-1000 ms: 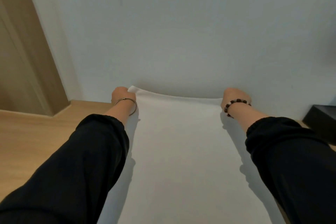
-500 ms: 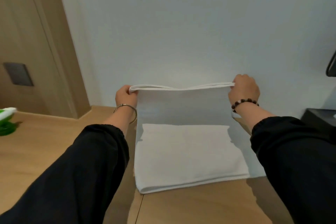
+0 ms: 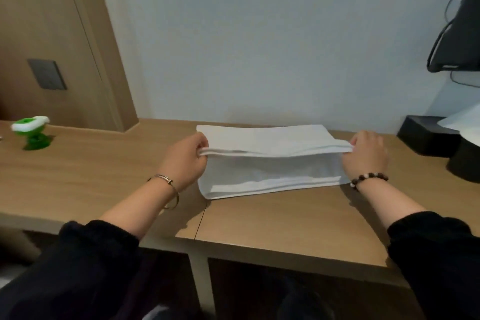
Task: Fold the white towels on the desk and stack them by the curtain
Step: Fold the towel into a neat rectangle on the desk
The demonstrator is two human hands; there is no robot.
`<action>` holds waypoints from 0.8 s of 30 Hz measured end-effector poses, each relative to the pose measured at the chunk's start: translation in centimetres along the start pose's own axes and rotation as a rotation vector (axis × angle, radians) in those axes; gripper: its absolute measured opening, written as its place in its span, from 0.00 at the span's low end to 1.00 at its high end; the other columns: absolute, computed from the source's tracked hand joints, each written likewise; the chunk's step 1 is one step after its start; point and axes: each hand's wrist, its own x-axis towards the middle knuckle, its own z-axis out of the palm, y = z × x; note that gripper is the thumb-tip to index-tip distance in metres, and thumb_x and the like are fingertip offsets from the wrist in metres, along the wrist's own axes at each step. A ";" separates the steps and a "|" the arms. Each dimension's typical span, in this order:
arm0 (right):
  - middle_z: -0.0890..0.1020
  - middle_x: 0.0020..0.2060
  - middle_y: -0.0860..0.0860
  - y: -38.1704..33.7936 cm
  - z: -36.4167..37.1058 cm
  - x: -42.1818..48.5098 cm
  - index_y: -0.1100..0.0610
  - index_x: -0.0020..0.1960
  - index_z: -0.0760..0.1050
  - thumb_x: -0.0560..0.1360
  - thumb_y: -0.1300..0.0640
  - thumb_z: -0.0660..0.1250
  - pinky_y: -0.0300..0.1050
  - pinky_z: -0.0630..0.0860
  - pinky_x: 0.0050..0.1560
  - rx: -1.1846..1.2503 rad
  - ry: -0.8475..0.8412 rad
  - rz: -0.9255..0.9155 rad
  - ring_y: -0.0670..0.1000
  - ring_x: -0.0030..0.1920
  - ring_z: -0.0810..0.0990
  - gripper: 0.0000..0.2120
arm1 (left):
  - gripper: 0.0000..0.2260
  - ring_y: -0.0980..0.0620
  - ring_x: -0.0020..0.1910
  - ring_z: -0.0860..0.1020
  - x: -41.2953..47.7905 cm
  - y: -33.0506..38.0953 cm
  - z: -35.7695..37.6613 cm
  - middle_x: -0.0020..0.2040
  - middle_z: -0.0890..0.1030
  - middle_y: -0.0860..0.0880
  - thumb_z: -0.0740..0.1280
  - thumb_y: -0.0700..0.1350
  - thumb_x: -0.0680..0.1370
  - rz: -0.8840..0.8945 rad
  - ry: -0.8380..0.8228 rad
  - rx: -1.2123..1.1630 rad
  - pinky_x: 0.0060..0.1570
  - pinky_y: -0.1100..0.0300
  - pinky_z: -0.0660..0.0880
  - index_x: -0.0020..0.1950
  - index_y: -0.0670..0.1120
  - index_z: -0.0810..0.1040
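A white towel (image 3: 270, 163) lies partly folded on the wooden desk (image 3: 104, 176), close to the white wall. Its upper layers are lifted and folded toward me over the lower part. My left hand (image 3: 184, 161) pinches the left end of the lifted fold. At the right end, my right hand (image 3: 366, 156) pinches the same fold. Both wrists wear bracelets, and both sleeves are black. No curtain is in sight.
A green and white object (image 3: 32, 132) stands at the desk's left. A black box (image 3: 426, 138) with white paper (image 3: 462, 125) on it sits at the right. A dark device with cables (image 3: 459, 34) hangs at upper right. A wooden panel (image 3: 52, 34) with a grey switch plate (image 3: 46, 74) stands left.
Both hands have brought the raised towel edge down and toward me, folding it over the lower part. The view has tilted down, showing more of the desk.
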 end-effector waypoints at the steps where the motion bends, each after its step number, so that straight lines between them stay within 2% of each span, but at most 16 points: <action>1: 0.75 0.50 0.56 0.7 0.2 -1.1 0.56 0.48 0.70 0.71 0.65 0.64 0.51 0.69 0.49 -0.133 -0.102 -0.031 0.58 0.53 0.71 0.08 | 0.13 0.49 0.44 0.77 -0.9 -0.2 0.2 0.46 0.79 0.52 0.62 0.38 0.73 0.015 -0.184 0.188 0.37 0.61 0.69 0.55 0.50 0.73; 2: 0.75 0.53 0.55 1.2 0.4 -2.0 0.56 0.53 0.71 0.71 0.65 0.64 0.51 0.68 0.52 -0.222 -0.188 -0.066 0.57 0.55 0.70 0.12 | 0.18 0.48 0.50 0.76 -1.7 -0.3 0.5 0.52 0.77 0.51 0.61 0.40 0.73 0.034 -0.331 0.325 0.41 0.58 0.72 0.62 0.52 0.70; 3: 0.74 0.56 0.55 1.3 0.4 -2.6 0.56 0.58 0.70 0.71 0.65 0.63 0.50 0.67 0.54 -0.272 -0.249 -0.111 0.57 0.57 0.70 0.16 | 0.21 0.48 0.54 0.75 -2.2 -0.1 0.9 0.56 0.75 0.51 0.60 0.41 0.74 0.057 -0.408 0.409 0.45 0.56 0.73 0.67 0.53 0.67; 4: 0.74 0.59 0.54 1.1 0.5 -2.9 0.56 0.62 0.69 0.71 0.66 0.62 0.50 0.67 0.57 -0.292 -0.272 -0.175 0.56 0.60 0.69 0.20 | 0.22 0.49 0.56 0.73 -2.6 0.3 1.2 0.57 0.74 0.51 0.60 0.42 0.76 0.086 -0.415 0.449 0.46 0.55 0.73 0.69 0.54 0.65; 6: 0.73 0.64 0.53 0.0 0.7 -3.2 0.55 0.67 0.68 0.72 0.66 0.61 0.49 0.64 0.63 -0.291 -0.278 -0.350 0.56 0.64 0.68 0.24 | 0.18 0.49 0.56 0.74 -2.9 1.1 1.7 0.59 0.75 0.51 0.59 0.46 0.78 0.128 -0.347 0.452 0.47 0.56 0.73 0.68 0.54 0.69; 8: 0.74 0.65 0.53 -1.9 1.0 -3.7 0.55 0.67 0.69 0.73 0.66 0.60 0.48 0.63 0.66 -0.195 -0.339 -0.496 0.55 0.65 0.69 0.23 | 0.13 0.47 0.55 0.76 -2.9 1.7 2.1 0.58 0.77 0.50 0.58 0.49 0.80 0.155 -0.347 0.484 0.48 0.56 0.73 0.63 0.53 0.75; 10: 0.75 0.64 0.54 -3.8 1.6 -4.7 0.56 0.66 0.72 0.75 0.66 0.60 0.47 0.62 0.67 -0.035 -0.414 -0.548 0.56 0.65 0.71 0.20 | 0.12 0.46 0.52 0.77 -3.1 1.9 2.3 0.55 0.79 0.50 0.56 0.48 0.81 0.168 -0.363 0.557 0.45 0.56 0.73 0.57 0.51 0.78; 12: 0.76 0.64 0.53 -5.1 2.2 -5.6 0.56 0.65 0.74 0.76 0.65 0.60 0.46 0.62 0.68 0.024 -0.449 -0.540 0.55 0.65 0.71 0.19 | 0.11 0.46 0.50 0.77 -3.2 1.8 2.3 0.52 0.80 0.50 0.56 0.46 0.81 0.145 -0.326 0.580 0.39 0.58 0.69 0.54 0.50 0.77; 14: 0.73 0.68 0.51 -5.6 2.8 -6.0 0.54 0.67 0.73 0.77 0.63 0.59 0.45 0.61 0.70 0.035 -0.524 -0.452 0.52 0.69 0.69 0.19 | 0.09 0.45 0.47 0.77 -3.2 1.7 2.0 0.48 0.81 0.50 0.56 0.45 0.80 0.143 -0.263 0.570 0.37 0.59 0.64 0.52 0.50 0.76; 18: 0.69 0.71 0.48 -5.6 3.2 -6.0 0.51 0.70 0.70 0.78 0.64 0.57 0.44 0.60 0.71 0.034 -0.559 -0.375 0.51 0.71 0.66 0.22 | 0.09 0.45 0.45 0.77 -3.1 2.0 1.4 0.45 0.80 0.49 0.58 0.44 0.80 0.227 -0.140 0.524 0.35 0.59 0.65 0.49 0.49 0.78; 24: 0.69 0.71 0.47 -5.3 3.2 -5.8 0.50 0.71 0.69 0.78 0.65 0.57 0.44 0.62 0.70 0.014 -0.567 -0.378 0.51 0.70 0.67 0.23 | 0.11 0.49 0.51 0.74 -4.5 1.4 2.0 0.51 0.77 0.50 0.57 0.44 0.80 0.286 -0.262 0.540 0.39 0.57 0.70 0.52 0.47 0.79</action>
